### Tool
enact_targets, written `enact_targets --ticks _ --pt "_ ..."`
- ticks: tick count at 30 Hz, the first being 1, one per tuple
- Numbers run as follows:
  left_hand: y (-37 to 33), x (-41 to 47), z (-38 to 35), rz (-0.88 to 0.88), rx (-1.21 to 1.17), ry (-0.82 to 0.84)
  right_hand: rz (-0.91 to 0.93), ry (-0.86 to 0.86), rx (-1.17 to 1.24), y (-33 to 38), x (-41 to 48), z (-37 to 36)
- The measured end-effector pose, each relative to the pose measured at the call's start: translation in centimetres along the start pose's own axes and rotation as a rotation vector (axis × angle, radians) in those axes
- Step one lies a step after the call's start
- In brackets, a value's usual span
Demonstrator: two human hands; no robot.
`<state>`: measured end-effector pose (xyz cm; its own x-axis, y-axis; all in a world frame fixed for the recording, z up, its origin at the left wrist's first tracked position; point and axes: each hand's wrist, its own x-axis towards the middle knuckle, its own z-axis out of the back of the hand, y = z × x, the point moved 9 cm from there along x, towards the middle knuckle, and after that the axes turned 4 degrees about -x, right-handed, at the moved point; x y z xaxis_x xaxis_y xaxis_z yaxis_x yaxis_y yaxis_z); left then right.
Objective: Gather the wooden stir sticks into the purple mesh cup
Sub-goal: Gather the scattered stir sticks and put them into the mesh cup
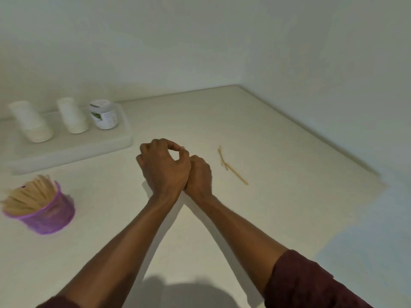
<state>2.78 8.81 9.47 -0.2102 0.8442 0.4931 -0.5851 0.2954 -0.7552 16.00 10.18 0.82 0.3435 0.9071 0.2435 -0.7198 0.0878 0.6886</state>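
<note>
The purple mesh cup (52, 216) stands at the left of the counter, filled with several wooden stir sticks (29, 196). A few loose stir sticks (231, 166) lie crossed on the counter, right of my hands. My left hand (163, 167) hovers at the centre, fingers curled with thumb and forefinger touching in a ring; no stick shows in it. My right hand (200, 174) presses against the left one, knuckles up, and its fingers are hidden behind the left hand. Both hands are apart from the loose sticks and from the cup.
A white tray (73, 150) at the back left carries two stacks of white paper cups (31, 122) and a white jar (104, 114). Walls close the counter (278, 174) at the back and right.
</note>
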Motion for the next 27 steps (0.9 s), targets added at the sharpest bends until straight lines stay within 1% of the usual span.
enact_targets --ticks 2,4,6,8,11,14,19,21,23,25,27 --pt "0.4 0.5 -3.9 0.068 0.061 0.136 -0.067 -0.080 -0.064 -3.1 0.2 3.1" --pt "1.0 0.8 -8.6 0.145 0.176 0.329 -0.170 -0.148 -0.137 -6.7 0.2 6.0" --pt "1.7 0.5 -12.3 0.215 0.272 0.494 -0.249 -0.173 -0.219 -9.5 0.0 8.0" --pt "1.6 0.2 -15.3 0.256 0.303 0.583 -0.285 -0.176 -0.293 -11.8 -0.1 9.7" --pt "1.0 -0.1 -18.3 0.257 0.363 0.649 -0.339 -0.139 -0.313 -14.2 0.4 10.9" --pt "0.4 0.3 -20.0 0.268 0.402 0.648 -0.359 -0.108 -0.313 -15.1 0.8 11.1" --pt "0.0 1.4 -21.6 0.431 0.379 0.705 -0.340 -0.054 -0.388 -14.6 1.7 11.2" --pt "-0.5 1.9 -22.1 0.407 0.374 0.741 -0.366 -0.007 -0.409 -14.5 2.2 11.2" --pt "-1.0 2.3 -22.7 0.348 0.418 0.785 -0.356 0.039 -0.460 -14.2 2.7 11.4" --pt "-1.5 2.6 -23.3 0.261 0.488 0.835 -0.314 0.092 -0.531 -13.5 3.3 11.5" --pt "-2.1 2.6 -24.0 0.122 0.586 0.879 -0.280 0.160 -0.570 -13.0 3.6 11.4"
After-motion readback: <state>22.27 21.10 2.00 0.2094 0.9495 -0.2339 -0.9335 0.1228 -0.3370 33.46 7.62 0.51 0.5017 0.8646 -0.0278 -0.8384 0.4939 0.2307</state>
